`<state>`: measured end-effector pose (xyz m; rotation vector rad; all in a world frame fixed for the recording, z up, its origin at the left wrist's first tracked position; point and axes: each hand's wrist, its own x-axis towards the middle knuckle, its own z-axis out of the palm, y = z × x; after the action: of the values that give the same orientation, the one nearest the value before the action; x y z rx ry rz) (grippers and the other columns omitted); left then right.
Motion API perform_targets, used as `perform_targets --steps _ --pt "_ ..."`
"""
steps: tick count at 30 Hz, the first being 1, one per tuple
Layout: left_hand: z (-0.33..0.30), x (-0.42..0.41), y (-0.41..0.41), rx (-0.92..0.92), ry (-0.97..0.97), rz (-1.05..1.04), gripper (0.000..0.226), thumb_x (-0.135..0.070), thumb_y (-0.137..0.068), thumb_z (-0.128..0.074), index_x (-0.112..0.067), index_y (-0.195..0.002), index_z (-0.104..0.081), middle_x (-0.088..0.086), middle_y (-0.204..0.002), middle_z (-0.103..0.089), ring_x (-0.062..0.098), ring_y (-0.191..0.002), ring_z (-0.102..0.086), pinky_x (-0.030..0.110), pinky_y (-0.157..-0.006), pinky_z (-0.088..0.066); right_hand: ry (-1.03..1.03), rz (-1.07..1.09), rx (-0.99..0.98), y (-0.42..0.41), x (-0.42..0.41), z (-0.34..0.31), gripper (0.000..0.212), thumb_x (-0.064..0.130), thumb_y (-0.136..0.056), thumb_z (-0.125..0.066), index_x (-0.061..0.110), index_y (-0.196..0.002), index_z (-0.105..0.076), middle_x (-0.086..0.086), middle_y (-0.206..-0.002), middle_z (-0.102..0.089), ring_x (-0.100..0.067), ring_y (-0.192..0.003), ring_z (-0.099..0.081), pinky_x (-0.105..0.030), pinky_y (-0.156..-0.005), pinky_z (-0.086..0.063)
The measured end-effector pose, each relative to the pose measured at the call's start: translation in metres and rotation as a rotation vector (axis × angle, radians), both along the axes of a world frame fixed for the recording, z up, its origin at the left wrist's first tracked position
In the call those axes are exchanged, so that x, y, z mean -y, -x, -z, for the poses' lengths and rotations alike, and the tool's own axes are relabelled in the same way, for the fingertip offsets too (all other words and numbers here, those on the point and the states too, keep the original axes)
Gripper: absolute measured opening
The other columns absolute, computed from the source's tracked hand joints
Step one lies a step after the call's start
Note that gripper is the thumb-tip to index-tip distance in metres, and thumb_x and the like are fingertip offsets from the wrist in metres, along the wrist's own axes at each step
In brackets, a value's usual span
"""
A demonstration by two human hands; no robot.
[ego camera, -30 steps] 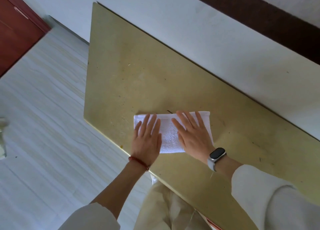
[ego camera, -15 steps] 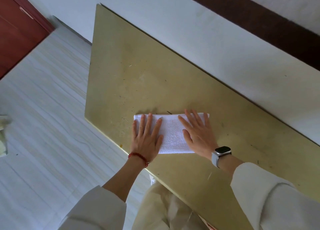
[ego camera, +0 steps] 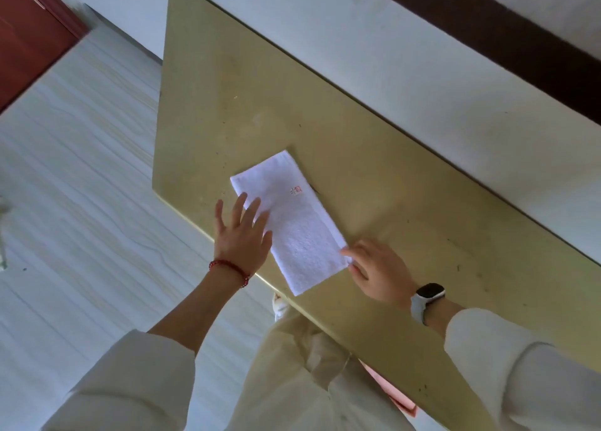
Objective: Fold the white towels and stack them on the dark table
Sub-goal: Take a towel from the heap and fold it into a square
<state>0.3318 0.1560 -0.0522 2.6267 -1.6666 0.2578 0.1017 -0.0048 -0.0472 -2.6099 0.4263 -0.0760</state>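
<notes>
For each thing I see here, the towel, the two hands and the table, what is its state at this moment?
White towel: folded into a narrow rectangle, lying flat and diagonal on the table, small red mark facing up.
Left hand: open, fingers spread, fingertips resting on the towel's left edge.
Right hand: fingers curled, pinching the towel's near right corner.
Table: olive-yellow top, holding only this one towel in view.
</notes>
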Motion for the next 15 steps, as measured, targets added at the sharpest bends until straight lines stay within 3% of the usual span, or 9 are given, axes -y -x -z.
perform_targets --steps 3,6,8,11,15 --pt "-0.003 -0.002 0.011 -0.054 0.077 -0.032 0.027 -0.022 -0.081 -0.047 -0.015 -0.101 -0.064 0.009 -0.116 -0.061 0.026 -0.115 -0.046 0.057 -0.099 -0.031 -0.011 -0.134 -0.033 0.005 -0.011 -0.002 0.030 0.016 -0.080 -0.045 0.016 -0.110 -0.050 -0.001 -0.079 -0.056 -0.017 -0.058 -0.051 -0.022 -0.047 -0.040" --pt "-0.006 -0.016 0.041 -0.175 0.252 0.095 0.013 -0.015 -0.080 -0.056 -0.016 -0.085 -0.067 0.003 -0.092 -0.065 0.020 -0.091 -0.053 0.043 -0.094 -0.034 0.055 -0.196 -0.016 0.006 -0.004 0.001 0.037 -0.004 -0.070 -0.061 0.016 -0.099 -0.049 -0.003 -0.081 -0.056 -0.019 -0.054 -0.049 -0.026 -0.043 -0.040" --pt "-0.004 -0.032 0.061 -0.234 0.252 0.217 0.008 -0.018 -0.081 -0.058 -0.017 -0.080 -0.066 -0.001 -0.084 -0.064 0.018 -0.083 -0.056 0.038 -0.090 -0.036 0.091 -0.247 0.005 0.005 0.002 0.001 0.036 -0.010 -0.067 -0.060 0.014 -0.092 -0.052 -0.005 -0.080 -0.057 -0.021 -0.052 -0.049 -0.026 -0.042 -0.040" --pt "0.004 -0.052 0.079 -0.279 0.162 0.272 0.013 -0.031 -0.082 -0.059 -0.019 -0.084 -0.064 -0.003 -0.089 -0.064 0.017 -0.090 -0.060 0.037 -0.089 -0.038 0.179 -0.355 0.023 0.001 0.009 0.000 0.026 -0.004 -0.072 -0.040 0.013 -0.089 -0.050 -0.005 -0.076 -0.057 -0.021 -0.053 -0.049 -0.021 -0.045 -0.033" --pt "0.014 -0.058 0.080 -0.238 0.114 0.274 0.028 -0.041 -0.078 -0.063 -0.018 -0.093 -0.063 -0.001 -0.096 -0.065 0.016 -0.100 -0.054 0.041 -0.090 -0.038 0.308 -0.435 0.023 -0.007 0.010 0.002 0.034 -0.009 -0.060 -0.059 0.012 -0.080 -0.041 -0.004 -0.071 -0.054 -0.021 -0.052 -0.046 -0.026 -0.044 -0.029"
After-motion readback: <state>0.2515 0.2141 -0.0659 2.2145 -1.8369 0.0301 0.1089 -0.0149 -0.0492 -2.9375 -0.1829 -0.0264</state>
